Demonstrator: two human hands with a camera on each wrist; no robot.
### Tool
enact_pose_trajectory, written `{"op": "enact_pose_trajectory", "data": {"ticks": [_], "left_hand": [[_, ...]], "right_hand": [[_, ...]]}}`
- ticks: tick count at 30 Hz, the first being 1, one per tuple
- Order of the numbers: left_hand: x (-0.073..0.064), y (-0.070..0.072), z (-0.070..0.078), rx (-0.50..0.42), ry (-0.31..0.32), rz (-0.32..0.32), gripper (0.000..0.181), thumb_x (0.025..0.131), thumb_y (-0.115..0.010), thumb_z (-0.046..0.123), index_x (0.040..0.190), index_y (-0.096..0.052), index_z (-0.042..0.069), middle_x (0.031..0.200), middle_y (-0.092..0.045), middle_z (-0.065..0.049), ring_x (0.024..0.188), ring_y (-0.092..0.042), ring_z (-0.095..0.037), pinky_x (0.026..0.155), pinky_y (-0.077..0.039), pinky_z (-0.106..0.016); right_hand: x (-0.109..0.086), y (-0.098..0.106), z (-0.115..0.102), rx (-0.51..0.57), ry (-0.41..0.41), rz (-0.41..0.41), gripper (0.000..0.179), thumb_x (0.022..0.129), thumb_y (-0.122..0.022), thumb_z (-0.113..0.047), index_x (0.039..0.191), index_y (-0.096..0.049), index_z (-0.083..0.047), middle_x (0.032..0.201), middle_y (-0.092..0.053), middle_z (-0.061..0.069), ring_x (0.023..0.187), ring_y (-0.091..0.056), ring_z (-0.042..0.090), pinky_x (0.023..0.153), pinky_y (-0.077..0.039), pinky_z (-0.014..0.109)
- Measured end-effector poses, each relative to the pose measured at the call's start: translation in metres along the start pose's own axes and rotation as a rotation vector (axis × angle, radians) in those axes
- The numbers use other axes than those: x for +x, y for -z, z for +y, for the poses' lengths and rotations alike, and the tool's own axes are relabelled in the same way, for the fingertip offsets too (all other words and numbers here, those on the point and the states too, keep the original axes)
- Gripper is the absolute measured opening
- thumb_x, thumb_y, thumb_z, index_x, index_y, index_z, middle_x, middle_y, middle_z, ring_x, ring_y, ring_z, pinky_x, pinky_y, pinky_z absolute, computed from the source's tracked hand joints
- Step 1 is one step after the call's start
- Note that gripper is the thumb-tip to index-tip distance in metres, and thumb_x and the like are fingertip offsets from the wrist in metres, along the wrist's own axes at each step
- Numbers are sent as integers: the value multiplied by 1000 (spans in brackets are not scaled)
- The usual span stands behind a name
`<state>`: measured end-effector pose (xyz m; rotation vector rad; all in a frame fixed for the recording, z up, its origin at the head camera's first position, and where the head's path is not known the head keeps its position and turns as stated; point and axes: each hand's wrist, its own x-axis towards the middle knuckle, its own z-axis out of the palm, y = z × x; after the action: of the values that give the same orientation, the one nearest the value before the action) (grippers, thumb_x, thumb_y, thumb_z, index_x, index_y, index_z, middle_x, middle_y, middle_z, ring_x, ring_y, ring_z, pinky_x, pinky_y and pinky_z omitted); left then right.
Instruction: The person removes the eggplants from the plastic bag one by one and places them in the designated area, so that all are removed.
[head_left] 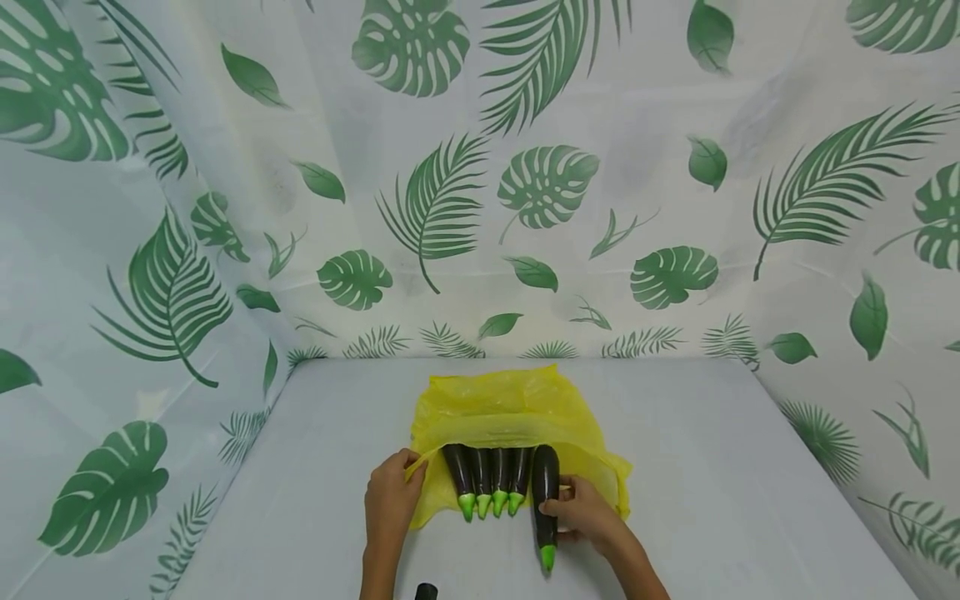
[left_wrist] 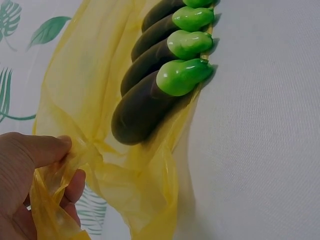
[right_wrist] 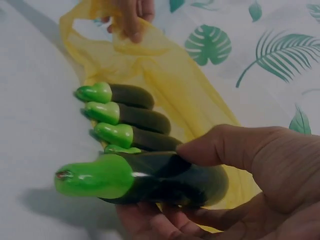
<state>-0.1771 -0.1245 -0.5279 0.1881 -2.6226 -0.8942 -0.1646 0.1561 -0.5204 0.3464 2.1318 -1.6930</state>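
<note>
A yellow plastic bag (head_left: pixel 495 396) lies on the white surface with its mouth toward me. Several dark eggplants (head_left: pixel 500 468) sit side by side in the mouth, green stem ends outward and far ends under the upper layer. My left hand (head_left: pixel 392 492) pinches the bag's left edge between thumb and fingers, lifting the film. With my right hand (head_left: pixel 592 512) I grip another eggplant (right_wrist: pixel 175 175), thumb on top and fingers beneath. This one is at the right of the row, its green end toward me and its far end at the bag's mouth.
The white table (head_left: pixel 300 467) reaches back to a curtain (head_left: pixel 615 117) printed with green leaves, which also hangs on both sides. A small black cylindrical object (head_left: pixel 426 592) shows at the near edge, cut off by the frame.
</note>
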Motion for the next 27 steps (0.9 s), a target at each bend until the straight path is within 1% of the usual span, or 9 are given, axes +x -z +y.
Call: {"op": "enact_pose_trajectory", "data": {"ticks": [5, 8, 12, 15, 18, 21, 24, 27], "left_hand": [[-1, -1, 0, -9, -4, 6, 10, 83, -77, 17, 88, -71, 12, 84, -72, -1, 73, -64, -14, 65, -53, -33], [-1, -1, 0, -12, -3, 4, 9, 84, -77, 17, 88, -70, 12, 84, -72, 0, 74, -64, -14, 66, -53, -34], [-1, -1, 0, -14, 2, 2, 9, 84, -77, 17, 87, -70, 12, 84, -72, -1, 74, -64, -14, 67, -53, -34], [-1, -1, 1, -17, 9, -2, 9, 84, -77, 17, 88, -71, 12, 84, -72, -1, 73, -63, -14, 66, -52, -33], [-2, -1, 1, -19, 8, -3, 9, 83, -77, 17, 88, -71, 12, 84, -72, 0, 72, -63, -13, 64, -52, -32], [-2, -1, 0, -19, -7, 8, 9, 82, -78, 16, 87, -71, 12, 84, -72, 0, 71, -63, -12, 63, -52, -31], [0, -1, 0, -19, -17, 12, 9, 82, -78, 16, 87, -71, 12, 83, -72, 0, 70, -62, -11, 63, -51, -30], [-1, 1, 1, -19, -9, -1, 9, 83, -78, 16, 87, -71, 11, 83, -71, 1, 70, -61, -11, 64, -51, -29]], "right_hand": [[-7, 5, 1, -67, -7, -125, 70, 81, -71, -5, 139, -35, 11, 104, -59, 20, 84, -65, 22, 68, -59, 44], [-13, 11, 1, -97, 19, -235, 70, 82, -71, -8, 139, -35, 10, 103, -58, 17, 83, -65, 21, 67, -59, 44], [-24, 19, -4, -101, 66, -402, 68, 85, -70, -10, 140, -35, 9, 104, -57, 15, 84, -65, 21, 66, -59, 42], [-31, 26, -9, -82, 95, -494, 68, 87, -69, -11, 141, -35, 9, 105, -58, 13, 85, -65, 20, 66, -59, 40], [-38, 33, -17, -60, 128, -544, 69, 89, -69, -13, 144, -32, 8, 104, -58, 12, 84, -64, 19, 64, -58, 36], [-44, 41, -27, -43, 164, -581, 71, 91, -67, -15, 146, -28, 7, 105, -56, 11, 86, -62, 20, 65, -57, 33], [-49, 51, -35, -41, 205, -608, 72, 92, -64, -15, 147, -25, 7, 110, -55, 12, 92, -62, 22, 69, -56, 34], [-52, 59, -41, -39, 237, -600, 72, 92, -63, -15, 148, -23, 7, 115, -56, 13, 100, -62, 24, 74, -57, 38]]}}
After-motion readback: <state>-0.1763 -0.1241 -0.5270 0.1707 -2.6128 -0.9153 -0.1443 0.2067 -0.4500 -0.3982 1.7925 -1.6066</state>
